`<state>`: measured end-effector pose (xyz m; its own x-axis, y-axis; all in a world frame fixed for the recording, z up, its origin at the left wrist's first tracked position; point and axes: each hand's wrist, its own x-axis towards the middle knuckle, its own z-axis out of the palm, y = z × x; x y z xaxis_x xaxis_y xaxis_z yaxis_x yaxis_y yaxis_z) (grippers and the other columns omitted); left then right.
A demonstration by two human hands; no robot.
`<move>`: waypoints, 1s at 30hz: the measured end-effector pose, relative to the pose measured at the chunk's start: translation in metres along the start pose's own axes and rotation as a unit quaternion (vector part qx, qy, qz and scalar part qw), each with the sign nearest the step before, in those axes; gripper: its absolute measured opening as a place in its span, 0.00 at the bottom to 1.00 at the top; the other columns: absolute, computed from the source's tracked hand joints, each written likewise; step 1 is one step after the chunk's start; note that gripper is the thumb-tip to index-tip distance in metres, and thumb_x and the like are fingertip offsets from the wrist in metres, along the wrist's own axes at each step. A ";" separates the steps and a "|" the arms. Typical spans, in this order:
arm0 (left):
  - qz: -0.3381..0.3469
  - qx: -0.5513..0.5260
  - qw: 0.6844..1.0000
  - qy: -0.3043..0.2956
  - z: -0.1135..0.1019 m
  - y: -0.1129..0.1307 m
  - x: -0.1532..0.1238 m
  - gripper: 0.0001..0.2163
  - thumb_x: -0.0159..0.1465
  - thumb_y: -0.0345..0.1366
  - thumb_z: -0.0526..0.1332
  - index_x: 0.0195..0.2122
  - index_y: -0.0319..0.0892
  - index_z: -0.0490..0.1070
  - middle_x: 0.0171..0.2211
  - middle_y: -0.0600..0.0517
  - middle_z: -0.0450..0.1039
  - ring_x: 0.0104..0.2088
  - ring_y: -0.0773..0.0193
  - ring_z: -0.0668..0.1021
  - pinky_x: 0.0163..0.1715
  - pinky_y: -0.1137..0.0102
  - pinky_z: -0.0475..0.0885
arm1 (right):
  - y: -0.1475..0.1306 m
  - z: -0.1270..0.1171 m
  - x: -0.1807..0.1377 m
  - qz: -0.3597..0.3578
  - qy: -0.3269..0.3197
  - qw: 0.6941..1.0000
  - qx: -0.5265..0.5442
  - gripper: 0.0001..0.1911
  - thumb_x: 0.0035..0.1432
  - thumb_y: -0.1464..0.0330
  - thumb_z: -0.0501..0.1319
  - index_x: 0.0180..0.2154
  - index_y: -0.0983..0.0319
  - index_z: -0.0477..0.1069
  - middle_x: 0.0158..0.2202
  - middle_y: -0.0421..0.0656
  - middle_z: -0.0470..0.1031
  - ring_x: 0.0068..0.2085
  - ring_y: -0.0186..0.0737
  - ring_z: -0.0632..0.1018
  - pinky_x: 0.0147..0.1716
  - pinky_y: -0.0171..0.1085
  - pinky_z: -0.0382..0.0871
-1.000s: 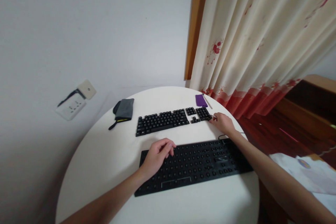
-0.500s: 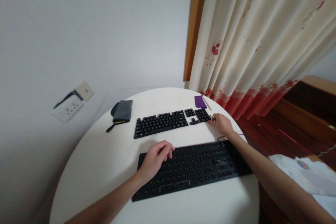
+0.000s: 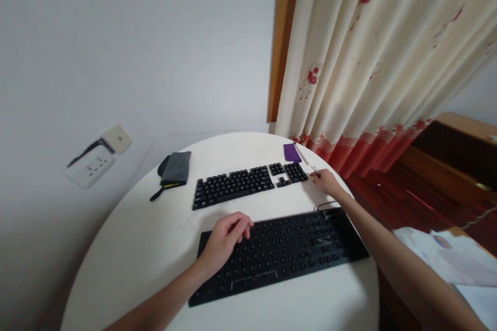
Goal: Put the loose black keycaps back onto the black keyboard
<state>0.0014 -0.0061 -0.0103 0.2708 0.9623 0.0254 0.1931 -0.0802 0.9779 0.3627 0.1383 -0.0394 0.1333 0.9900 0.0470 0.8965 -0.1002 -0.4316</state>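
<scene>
A black keyboard base (image 3: 295, 248) with bare switches lies near me on the round white table (image 3: 155, 248). Behind it, black keycaps (image 3: 248, 183) are laid out in keyboard order. My left hand (image 3: 223, 240) rests on the base's left end with its fingers loosely curled and nothing in them. My right hand (image 3: 328, 182) sits just right of the keycaps' number block, pinching a small thin metal tool (image 3: 314, 170).
A purple cloth (image 3: 291, 152) and a thin stick (image 3: 301, 154) lie at the table's far right edge. A grey pouch (image 3: 175, 168) lies at the far left. A curtain (image 3: 368, 62) hangs behind, and a wall socket (image 3: 90, 165) is at the left.
My right hand has drawn slightly away from the number block's edge. The left hand stays on the keyboard base. The view has shifted a little to the right.
</scene>
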 end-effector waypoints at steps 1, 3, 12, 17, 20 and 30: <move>0.001 0.000 1.000 0.001 0.000 0.000 0.000 0.13 0.66 0.43 0.56 0.33 0.39 0.74 0.23 0.53 0.69 0.23 0.68 0.67 0.24 0.74 0.61 | 0.001 0.001 0.001 -0.001 -0.005 1.000 0.008 0.15 0.56 0.73 0.56 0.41 0.65 0.79 0.36 0.48 0.81 0.38 0.41 0.79 0.36 0.32 0.65; 0.002 -0.001 1.000 0.002 0.000 0.001 0.000 0.13 0.66 0.43 0.57 0.33 0.39 0.74 0.23 0.53 0.69 0.23 0.68 0.67 0.23 0.74 0.61 | 0.001 0.003 0.001 -0.007 -0.011 1.000 0.020 0.15 0.55 0.73 0.56 0.41 0.65 0.79 0.37 0.47 0.81 0.40 0.42 0.79 0.38 0.32 0.66; 0.002 -0.002 1.000 0.003 0.001 0.001 0.001 0.14 0.65 0.45 0.57 0.32 0.39 0.74 0.22 0.53 0.69 0.22 0.68 0.67 0.22 0.74 0.61 | 0.003 0.006 -0.001 -0.020 -0.003 0.999 0.045 0.15 0.54 0.72 0.56 0.40 0.65 0.79 0.36 0.47 0.81 0.39 0.43 0.79 0.38 0.32 0.67; 0.000 0.000 1.000 0.004 0.001 0.000 0.001 0.14 0.65 0.45 0.58 0.32 0.39 0.74 0.22 0.53 0.69 0.23 0.68 0.67 0.22 0.74 0.60 | 0.013 -0.006 0.006 0.017 0.049 0.997 0.049 0.21 0.52 0.76 0.53 0.47 0.71 0.74 0.41 0.52 0.79 0.38 0.41 0.78 0.37 0.32 0.67; -0.006 0.002 1.000 0.007 0.001 0.000 0.001 0.15 0.65 0.45 0.58 0.32 0.39 0.74 0.22 0.53 0.69 0.23 0.68 0.67 0.22 0.74 0.60 | 0.020 -0.014 0.011 0.035 0.061 0.996 0.047 0.21 0.50 0.78 0.52 0.44 0.71 0.75 0.37 0.51 0.79 0.34 0.40 0.78 0.31 0.31 0.66; -0.009 0.003 1.000 0.013 0.001 -0.001 0.002 0.15 0.65 0.46 0.58 0.32 0.39 0.74 0.23 0.52 0.69 0.23 0.68 0.67 0.22 0.74 0.59 | 0.022 -0.011 0.037 0.048 0.091 0.995 -0.009 0.13 0.47 0.80 0.56 0.33 0.70 0.78 0.32 0.53 0.79 0.37 0.46 0.79 0.35 0.33 0.67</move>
<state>0.0028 -0.0048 -0.0111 0.2418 0.9702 0.0131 0.2039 -0.0640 0.9769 0.3917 0.1717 -0.0373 0.2923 0.9411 0.1699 0.8828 -0.1972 -0.4263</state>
